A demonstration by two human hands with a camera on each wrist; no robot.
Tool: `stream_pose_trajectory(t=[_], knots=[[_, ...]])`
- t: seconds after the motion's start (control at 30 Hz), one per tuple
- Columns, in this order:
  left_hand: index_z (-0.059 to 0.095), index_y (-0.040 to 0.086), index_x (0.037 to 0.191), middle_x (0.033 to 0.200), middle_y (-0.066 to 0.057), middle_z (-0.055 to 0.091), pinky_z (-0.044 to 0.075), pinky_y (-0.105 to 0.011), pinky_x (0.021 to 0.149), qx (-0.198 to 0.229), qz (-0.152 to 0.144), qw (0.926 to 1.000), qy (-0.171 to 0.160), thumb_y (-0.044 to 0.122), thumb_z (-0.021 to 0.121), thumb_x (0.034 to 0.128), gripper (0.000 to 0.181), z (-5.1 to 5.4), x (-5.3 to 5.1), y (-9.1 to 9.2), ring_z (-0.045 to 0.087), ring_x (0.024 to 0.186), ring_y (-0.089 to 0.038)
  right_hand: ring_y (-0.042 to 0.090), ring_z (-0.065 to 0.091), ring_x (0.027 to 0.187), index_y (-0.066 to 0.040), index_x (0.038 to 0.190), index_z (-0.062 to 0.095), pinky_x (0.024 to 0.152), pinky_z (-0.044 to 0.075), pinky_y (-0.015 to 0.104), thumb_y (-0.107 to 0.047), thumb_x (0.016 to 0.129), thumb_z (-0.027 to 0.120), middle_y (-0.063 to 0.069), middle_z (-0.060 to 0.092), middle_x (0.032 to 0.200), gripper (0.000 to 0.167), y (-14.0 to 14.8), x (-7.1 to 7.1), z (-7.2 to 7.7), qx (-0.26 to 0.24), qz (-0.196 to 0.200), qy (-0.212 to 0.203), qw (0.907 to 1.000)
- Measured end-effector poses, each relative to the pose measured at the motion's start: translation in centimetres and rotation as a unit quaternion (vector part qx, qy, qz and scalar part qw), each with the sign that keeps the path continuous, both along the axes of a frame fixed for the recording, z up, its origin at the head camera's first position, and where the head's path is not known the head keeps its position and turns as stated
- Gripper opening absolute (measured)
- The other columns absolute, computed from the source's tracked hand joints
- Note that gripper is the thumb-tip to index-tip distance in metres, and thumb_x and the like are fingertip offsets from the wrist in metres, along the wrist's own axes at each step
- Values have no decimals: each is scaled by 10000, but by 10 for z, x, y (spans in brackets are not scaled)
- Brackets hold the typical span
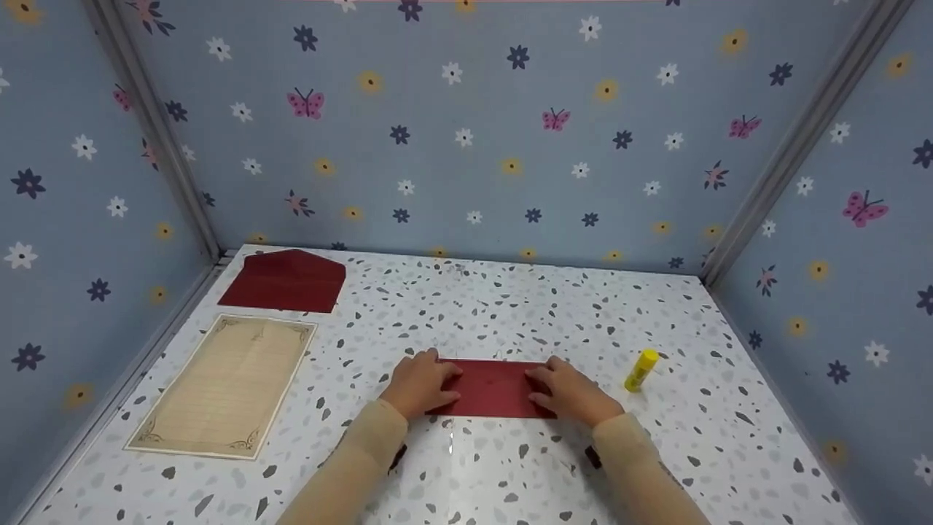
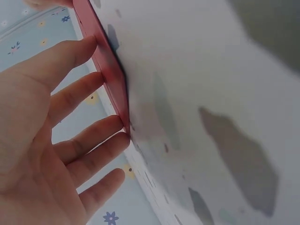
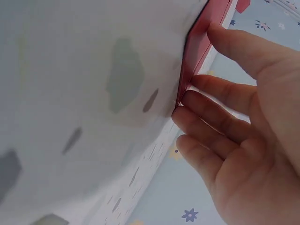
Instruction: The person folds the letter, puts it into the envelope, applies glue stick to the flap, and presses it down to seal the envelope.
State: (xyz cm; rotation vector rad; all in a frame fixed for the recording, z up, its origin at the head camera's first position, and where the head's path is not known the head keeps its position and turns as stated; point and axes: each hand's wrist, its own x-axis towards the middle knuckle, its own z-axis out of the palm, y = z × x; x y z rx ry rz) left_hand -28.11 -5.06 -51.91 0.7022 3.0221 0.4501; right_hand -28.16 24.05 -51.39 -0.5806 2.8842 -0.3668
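Note:
A dark red paper envelope (image 1: 496, 390) lies flat on the table, its long side running left to right. At its left end my left hand (image 1: 421, 385) rests its fingertips on the paper. My right hand (image 1: 572, 392) touches the opposite end in much the same way. In the left wrist view, the thumb and several extended fingers of the left hand (image 2: 61, 122) meet the envelope's surface and edge (image 2: 112, 79). The right wrist view has the right hand's fingers (image 3: 225, 89) lightly bent against the envelope (image 3: 199, 44).
A yellow glue stick (image 1: 641, 370) stands to the right of my right hand. On the left lie a beige lined letter sheet (image 1: 226, 386) with ornate corners and, behind it, another red envelope (image 1: 288, 282) with its flap raised. Flower-patterned walls (image 1: 466, 131) border the speckled table (image 1: 510, 313).

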Motion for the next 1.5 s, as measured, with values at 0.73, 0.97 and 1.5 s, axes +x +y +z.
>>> stream_pose_trajectory(t=[0.73, 0.97, 1.5], knots=[[685, 88, 1275, 1200, -103, 627, 484, -450, 981, -474, -500, 9974, 192, 186, 687, 900, 388, 0, 3, 18, 599, 1100, -284, 240, 577, 1123, -169, 1425, 582, 940, 521, 407, -184, 1007, 605, 55, 568, 1242, 419, -22, 11, -2, 372, 692, 650, 9948], [652, 117, 1330, 1237, -111, 611, 481, -454, 997, -442, -516, 9977, -87, 153, 685, 904, 429, 0, 3, 22, 588, 1150, -290, 233, 580, 1041, -193, 1413, 599, 909, 534, 401, -161, 996, 611, 61, 563, 1205, 419, -32, 14, -4, 440, 617, 758, 9942], [618, 322, 1390, 1417, -149, 539, 415, -599, 1026, -703, -345, 9968, -140, 175, 712, 894, 525, 1, 6, 34, 522, 1269, -373, 209, 572, 979, -207, 1356, 625, 895, 550, 385, -122, 953, 657, 44, 577, 1118, 413, -46, 16, -4, 710, 861, 1075, 9879]])
